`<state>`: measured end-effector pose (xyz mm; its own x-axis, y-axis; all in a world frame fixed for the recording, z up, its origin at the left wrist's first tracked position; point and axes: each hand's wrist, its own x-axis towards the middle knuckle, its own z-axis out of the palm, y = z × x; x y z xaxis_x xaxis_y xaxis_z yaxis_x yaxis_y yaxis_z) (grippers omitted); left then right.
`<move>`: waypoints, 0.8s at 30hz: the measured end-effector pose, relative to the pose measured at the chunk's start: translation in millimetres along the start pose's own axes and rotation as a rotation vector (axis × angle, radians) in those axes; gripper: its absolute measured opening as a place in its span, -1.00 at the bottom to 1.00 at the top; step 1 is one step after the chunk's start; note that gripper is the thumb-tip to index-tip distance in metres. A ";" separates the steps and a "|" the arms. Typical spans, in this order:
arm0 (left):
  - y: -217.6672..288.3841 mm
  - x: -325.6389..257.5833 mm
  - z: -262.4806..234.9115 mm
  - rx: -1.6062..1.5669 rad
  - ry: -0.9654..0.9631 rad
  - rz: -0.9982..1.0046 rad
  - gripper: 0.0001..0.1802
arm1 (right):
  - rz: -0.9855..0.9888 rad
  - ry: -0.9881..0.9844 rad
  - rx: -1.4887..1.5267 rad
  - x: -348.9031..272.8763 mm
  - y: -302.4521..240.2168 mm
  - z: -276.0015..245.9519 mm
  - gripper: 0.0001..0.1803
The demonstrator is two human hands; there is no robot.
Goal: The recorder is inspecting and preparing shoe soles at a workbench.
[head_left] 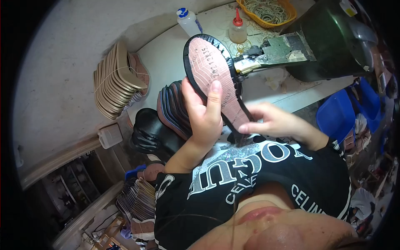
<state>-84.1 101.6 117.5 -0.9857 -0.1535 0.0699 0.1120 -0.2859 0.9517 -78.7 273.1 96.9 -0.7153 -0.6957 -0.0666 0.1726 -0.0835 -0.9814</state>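
We hold a pink sole (221, 73) with a black rim (186, 60) in both hands, in front of the white desk (162, 58). Our left hand (204, 110) grips the middle from 8 o'clock, thumb pressed on the pink side; we cannot see the fingers behind it. Our right hand (275, 121) pinches the narrow end at 5 o'clock.

The machine arm (285, 52) points in from 2 o'clock. Its tip is at the rim, but we cannot tell if they touch.

If our left thumb lets go a bit, the sole could twist and its rim could snag on that tip. If our right hand tugs too hard, the rim might bunch up badly. If our fingers slip up to the tip, they could get hurt. Our left arm looks close to the dark stack (168, 106) at 8 o'clock, so one bump could make it slide.
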 end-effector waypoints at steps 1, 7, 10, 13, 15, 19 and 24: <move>-2.0 -1.1 0.3 0.029 -0.016 0.004 -0.59 | 0.004 -0.001 0.002 -5.1 -0.6 1.9 -0.75; -33.7 45.2 -12.6 0.054 0.053 0.057 -0.78 | 0.202 0.284 0.373 -6.0 -8.1 -20.3 -0.75; -66.1 47.6 -20.6 0.227 0.118 0.032 -0.71 | 0.298 0.239 0.347 -10.4 3.8 -14.6 -0.74; -65.5 41.1 -19.0 0.381 0.070 0.045 -0.69 | 0.283 0.300 0.322 -21.4 11.0 -11.7 -0.75; -58.3 43.3 -15.0 0.411 0.032 0.030 -0.69 | 0.296 0.354 0.266 -27.0 13.2 -16.3 -0.75; -53.4 57.1 -14.5 0.553 0.009 0.024 -0.68 | 0.252 0.368 0.339 -23.3 12.9 -21.9 -0.74; -56.6 83.3 -15.7 0.445 -0.042 -0.058 -0.64 | 0.220 0.389 0.405 -9.2 6.8 -26.5 -0.74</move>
<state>-170.5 90.1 64.8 -0.9940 -0.1080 0.0163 0.0007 0.1428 0.9897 -88.9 297.8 86.1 -0.8154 -0.4218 -0.3965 0.5345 -0.2857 -0.7954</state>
